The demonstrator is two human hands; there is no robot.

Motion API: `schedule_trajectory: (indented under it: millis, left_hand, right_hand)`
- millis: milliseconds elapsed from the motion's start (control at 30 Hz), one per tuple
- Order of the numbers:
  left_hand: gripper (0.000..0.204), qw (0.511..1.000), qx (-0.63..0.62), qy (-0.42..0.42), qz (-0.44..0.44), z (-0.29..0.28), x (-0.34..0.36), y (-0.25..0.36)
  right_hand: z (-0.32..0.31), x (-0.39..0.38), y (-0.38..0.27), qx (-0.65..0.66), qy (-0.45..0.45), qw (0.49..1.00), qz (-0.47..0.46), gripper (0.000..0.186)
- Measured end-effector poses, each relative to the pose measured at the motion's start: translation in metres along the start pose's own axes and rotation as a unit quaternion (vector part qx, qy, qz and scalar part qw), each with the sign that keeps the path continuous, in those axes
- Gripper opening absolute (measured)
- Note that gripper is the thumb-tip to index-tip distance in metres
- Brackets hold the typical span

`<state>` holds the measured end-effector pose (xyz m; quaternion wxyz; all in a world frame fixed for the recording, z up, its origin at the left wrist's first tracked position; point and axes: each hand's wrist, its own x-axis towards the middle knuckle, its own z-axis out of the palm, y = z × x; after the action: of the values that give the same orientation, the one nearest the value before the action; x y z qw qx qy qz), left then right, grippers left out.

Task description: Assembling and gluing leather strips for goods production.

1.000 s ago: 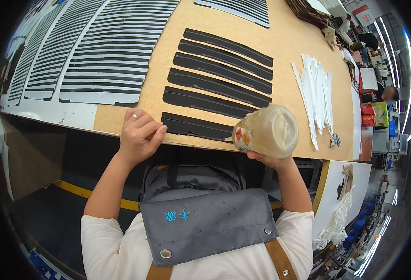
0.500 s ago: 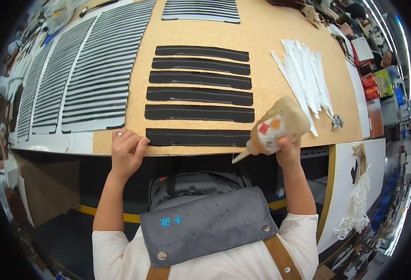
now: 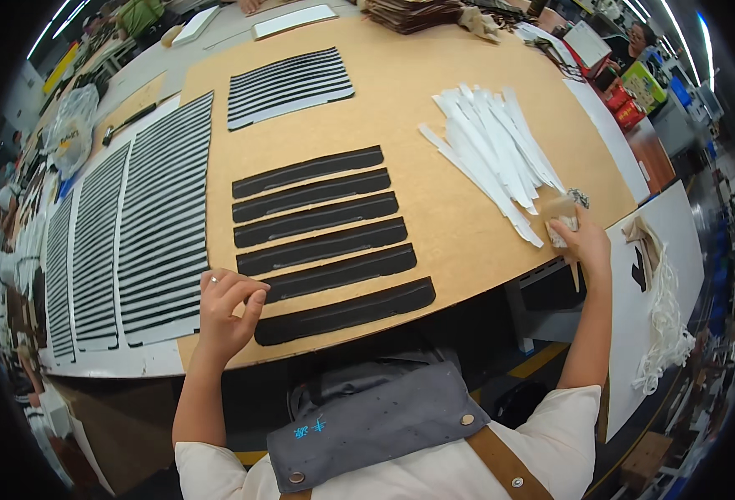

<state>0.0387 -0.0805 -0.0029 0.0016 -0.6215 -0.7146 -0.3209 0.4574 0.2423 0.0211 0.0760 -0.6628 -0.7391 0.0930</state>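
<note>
At the left, the person's left forearm rises from the lower edge and the left hand sits over the near side of the table. Its fingers are loosely curled, with thumb and forefinger nearly together at the left end of the second-nearest black strip; whether they pinch it cannot be told. At the right, the other arm reaches out to the side, bent at the elbow, and the right hand has its fingers closed around one blurred, tan bottle, nozzle down near the table's edge.

Counted from the left, three striped sheets lie side by side, and one more striped sheet lies farther back. Six black strips are spaced apart in front of the person. Beyond them to the right, white strips overlap too much to count, their lower ends near the bottle.
</note>
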Motion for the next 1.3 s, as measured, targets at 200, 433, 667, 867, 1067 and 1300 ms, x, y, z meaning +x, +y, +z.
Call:
schedule_trajectory:
  millis: [200,433,667,867,1067,1300]
  left_hand:
    - [0.006,0.992,-0.018,-0.073,0.099,0.025,0.044,0.019]
    - [0.013,0.965,-0.026,-0.166,0.203,0.051,0.086,0.057]
    - [0.020,0.941,-0.040,-0.233,0.242,0.096,0.119,0.063]
    - [0.039,0.935,0.031,-0.230,0.267,0.169,0.160,0.078]
    - [0.047,0.939,0.069,-0.230,0.248,0.210,0.177,0.075]
    - [0.046,0.943,0.024,-0.266,0.198,0.206,0.182,0.075]
  right_hand:
    - [0.037,0.011,-0.046,-0.010,0.187,0.960,-0.209,0.039]
    - [0.111,0.039,-0.114,0.086,0.046,0.976,-0.194,0.027]
    - [0.111,-0.001,-0.115,0.234,-0.003,0.951,-0.203,0.030]
    - [0.124,0.005,-0.109,0.326,0.014,0.927,-0.185,0.016]
    - [0.125,0.006,-0.107,0.318,0.039,0.925,-0.204,0.010]
    - [0.134,-0.005,-0.116,0.181,0.147,0.938,-0.256,0.012]
